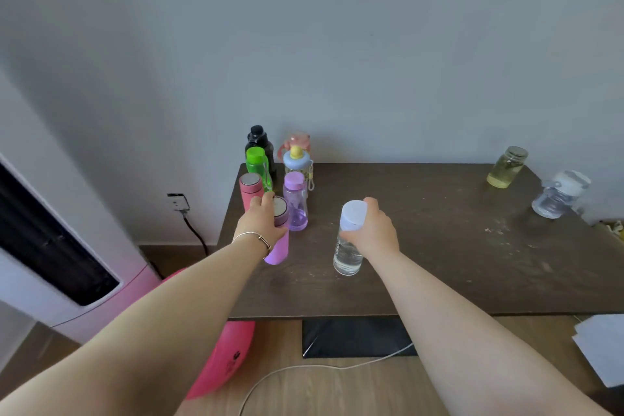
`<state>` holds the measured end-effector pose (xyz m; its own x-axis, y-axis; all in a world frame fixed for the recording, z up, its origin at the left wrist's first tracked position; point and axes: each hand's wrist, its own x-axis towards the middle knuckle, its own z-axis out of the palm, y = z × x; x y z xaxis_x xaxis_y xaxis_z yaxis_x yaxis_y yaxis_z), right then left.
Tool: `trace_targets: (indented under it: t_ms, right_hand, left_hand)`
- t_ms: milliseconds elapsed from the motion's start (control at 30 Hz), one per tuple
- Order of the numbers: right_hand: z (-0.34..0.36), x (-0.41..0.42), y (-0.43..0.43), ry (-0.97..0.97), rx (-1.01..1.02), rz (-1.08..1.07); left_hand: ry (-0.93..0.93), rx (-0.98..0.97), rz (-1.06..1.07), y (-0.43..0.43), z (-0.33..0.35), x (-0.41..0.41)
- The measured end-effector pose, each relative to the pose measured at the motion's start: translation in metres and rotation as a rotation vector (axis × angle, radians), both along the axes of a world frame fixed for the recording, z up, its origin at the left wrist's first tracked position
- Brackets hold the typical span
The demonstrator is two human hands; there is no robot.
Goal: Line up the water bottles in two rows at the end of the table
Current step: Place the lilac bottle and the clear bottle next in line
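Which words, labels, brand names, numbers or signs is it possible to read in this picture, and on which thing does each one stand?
None can be read.
Clear bottle in the right hand: faint vertical print, too blurred to read.
Pink ball under the table: small dark mark, too small to read.

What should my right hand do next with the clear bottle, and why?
Probably slide the clear bottle in your right hand left, setting it in front of the purple bottle. That right row looks one short, while your left hand holds the lilac flask at the front of the left row.
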<state>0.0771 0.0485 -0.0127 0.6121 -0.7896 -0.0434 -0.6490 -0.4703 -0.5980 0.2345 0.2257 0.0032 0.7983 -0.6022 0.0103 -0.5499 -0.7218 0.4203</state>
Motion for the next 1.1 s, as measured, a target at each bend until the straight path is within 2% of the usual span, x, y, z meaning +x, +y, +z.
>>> trace_targets:
  t_ms: [400,1100]
  right_hand:
    - [-0.004,0.077,0.052,0.022,-0.029,0.066]
    - [-0.049,0.138,0.046,0.072,-0.004,0.115]
  left_hand:
    - [0.073,-0.013,0.061,0.05,-0.024,0.068]
    - [0.101,0.071,0.015,0.024,-0.067,0.114]
